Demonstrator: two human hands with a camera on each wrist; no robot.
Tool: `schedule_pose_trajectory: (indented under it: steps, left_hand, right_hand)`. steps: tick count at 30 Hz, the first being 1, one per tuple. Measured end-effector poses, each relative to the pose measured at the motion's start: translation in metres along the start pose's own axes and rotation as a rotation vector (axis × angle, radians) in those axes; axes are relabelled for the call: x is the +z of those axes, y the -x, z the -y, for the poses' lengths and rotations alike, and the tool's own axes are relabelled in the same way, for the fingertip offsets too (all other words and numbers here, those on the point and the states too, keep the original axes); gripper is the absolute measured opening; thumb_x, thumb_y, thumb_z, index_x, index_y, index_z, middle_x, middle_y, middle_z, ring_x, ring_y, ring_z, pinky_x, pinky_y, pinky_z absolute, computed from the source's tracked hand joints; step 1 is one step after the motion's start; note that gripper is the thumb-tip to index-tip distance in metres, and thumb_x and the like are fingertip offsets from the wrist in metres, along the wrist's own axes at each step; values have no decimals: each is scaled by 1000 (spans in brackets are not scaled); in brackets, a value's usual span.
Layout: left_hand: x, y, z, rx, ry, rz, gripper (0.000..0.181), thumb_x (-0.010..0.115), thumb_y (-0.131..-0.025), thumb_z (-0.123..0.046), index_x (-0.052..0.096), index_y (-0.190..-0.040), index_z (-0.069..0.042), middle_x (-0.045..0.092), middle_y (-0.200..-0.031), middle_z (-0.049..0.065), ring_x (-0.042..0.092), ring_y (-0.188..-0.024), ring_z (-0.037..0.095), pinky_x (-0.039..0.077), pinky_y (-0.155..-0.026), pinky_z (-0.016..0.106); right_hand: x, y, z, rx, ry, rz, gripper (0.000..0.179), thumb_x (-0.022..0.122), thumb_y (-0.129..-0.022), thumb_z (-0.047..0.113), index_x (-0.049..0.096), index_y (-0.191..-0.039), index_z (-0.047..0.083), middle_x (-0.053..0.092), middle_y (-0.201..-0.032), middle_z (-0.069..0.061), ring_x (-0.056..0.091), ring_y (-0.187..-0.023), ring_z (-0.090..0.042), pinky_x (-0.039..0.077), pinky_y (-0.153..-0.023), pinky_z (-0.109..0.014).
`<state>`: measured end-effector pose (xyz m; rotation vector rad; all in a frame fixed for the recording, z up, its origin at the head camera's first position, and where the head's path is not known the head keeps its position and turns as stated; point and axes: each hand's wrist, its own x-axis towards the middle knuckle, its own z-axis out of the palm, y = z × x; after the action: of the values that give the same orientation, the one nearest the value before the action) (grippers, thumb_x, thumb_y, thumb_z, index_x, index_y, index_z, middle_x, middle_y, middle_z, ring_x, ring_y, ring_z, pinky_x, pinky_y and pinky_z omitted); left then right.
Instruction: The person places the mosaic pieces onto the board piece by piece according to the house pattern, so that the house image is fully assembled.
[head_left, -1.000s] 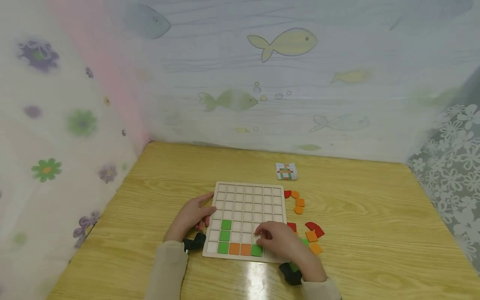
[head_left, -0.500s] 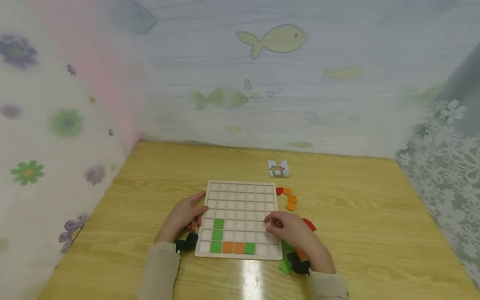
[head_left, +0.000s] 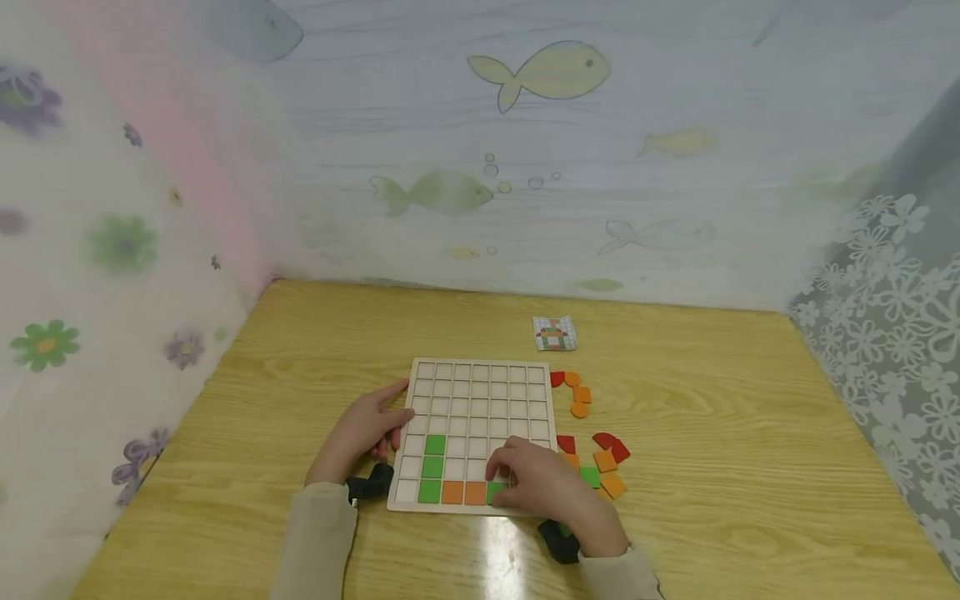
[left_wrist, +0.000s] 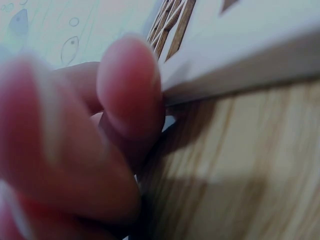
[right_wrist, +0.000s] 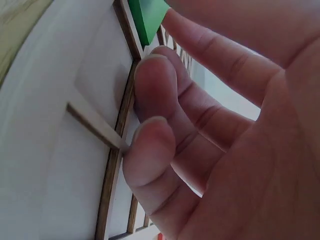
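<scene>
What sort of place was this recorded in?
Probably a play corner, possibly set up for children: a table with a grid board and colored tiles, before a fish-print backdrop.

Beige sleeves (head_left: 315, 537) — black wrist cameras (head_left: 371, 483)

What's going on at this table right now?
A person is working with coloured tiles on a gridded board. Their left hand touches the board's left edge. Their right hand is over the near row, fingertips at a green tile; I can't tell whether it is gripped. Three green squares and two orange squares are also in the grid. Loose tiles lie to the right, and a patterned card beyond.
</scene>
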<state>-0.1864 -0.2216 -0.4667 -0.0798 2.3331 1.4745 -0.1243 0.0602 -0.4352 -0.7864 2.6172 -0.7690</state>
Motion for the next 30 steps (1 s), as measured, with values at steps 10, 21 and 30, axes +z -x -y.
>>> schedule_pose_trajectory:
  steps: [10,21,30]
  left_hand:
    - [0,-1,-1,1,-5,14,59,62,-83,-34,35,-135,-35,56,-54,15,43,-34,17,45,-39,37]
    - [1,-3,4,-6,6,11,58,62,-83,-32,36,-135,-35,56,-55,15,43,-35,17,45,-39,36]
    - [0,-9,4,11,-8,8,57,61,-84,-34,35,-134,-37,56,-55,16,42,-34,17,44,-39,36]
  right_hand:
    - [-2,3,-1,1,-31,22,18,71,-73,19,61,-86,26,46,-80,11,44,-69,-4,39,-61,-20]
    - [-19,20,-28,121,-90,-152,9,64,-82,21,63,-91,21,51,-76,12,47,-68,-7,41,-60,-23]
    - [-29,47,-53,268,15,-199,16,69,-78,21,65,-93,20,47,-80,10,41,-63,-7,36,-55,-22]
